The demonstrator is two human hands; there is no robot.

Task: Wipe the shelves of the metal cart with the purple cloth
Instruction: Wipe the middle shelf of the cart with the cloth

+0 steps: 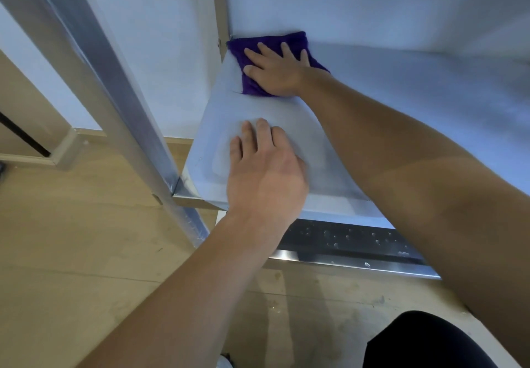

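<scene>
We see the purple cloth (252, 52) lying flat in the far left corner of a metal shelf (401, 103), right where the shelf meets the upright corner post (222, 9) of the cart. Our right hand (275, 72) rests palm down on top of it, fingers (265, 50) spread and stretched out rather than curled, so the hand presses on the cloth instead of pinching it. The fingertips point toward the far left corner, and cloth shows beyond them and along the near left side of the palm. The right forearm reaches in from the near right, crossing over the shelf.

Our left hand (263, 172) lies nearer to us on the same shelf, close to its near left corner. It is also flat and open, fingers straight and held together, touching only the bare metal; it holds nothing. The two hands are apart, with a strip of bare shelf between them.

Below the near edge of this shelf, a lower shelf (358, 238) shows as a dark band speckled with water droplets, edged by a bright metal lip. A slanted metal post (123, 103) runs along the left. Beyond that is a light wooden floor (71, 238). A dark garment (424, 342) shows at the near right.
</scene>
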